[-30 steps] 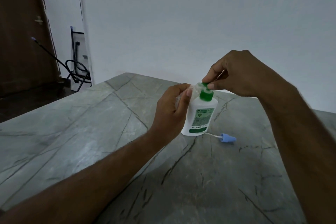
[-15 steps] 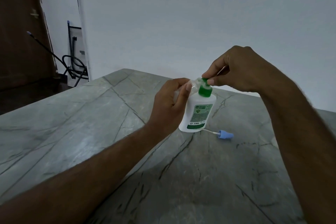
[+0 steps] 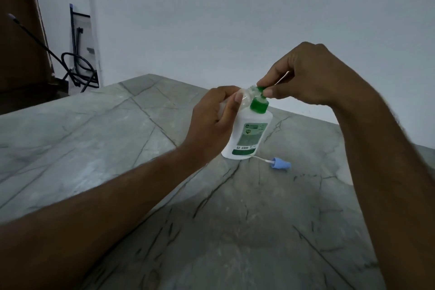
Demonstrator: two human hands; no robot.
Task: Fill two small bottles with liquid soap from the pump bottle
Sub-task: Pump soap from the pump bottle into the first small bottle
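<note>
White pump bottle (image 3: 248, 135) with green label, standing upright on the grey veined stone table (image 3: 117, 148), towards the far right part of the slab. Green pump head (image 3: 259, 101) on top, pinched from above by thumb and forefinger of the right hand (image 3: 303, 75). Small clear bottle (image 3: 246, 97) gripped in curled fingers of the left hand (image 3: 211, 122), tilted, mouth up against the pump nozzle. Hands close together, almost meeting over the pump. Just right of the bottle's base, lying on the table: blue spray cap (image 3: 281, 163) with thin white dip tube (image 3: 260, 159). Beyond the table: plain white wall (image 3: 235, 19); far left, brown door (image 3: 21, 30) and black cables (image 3: 77, 66).
</note>
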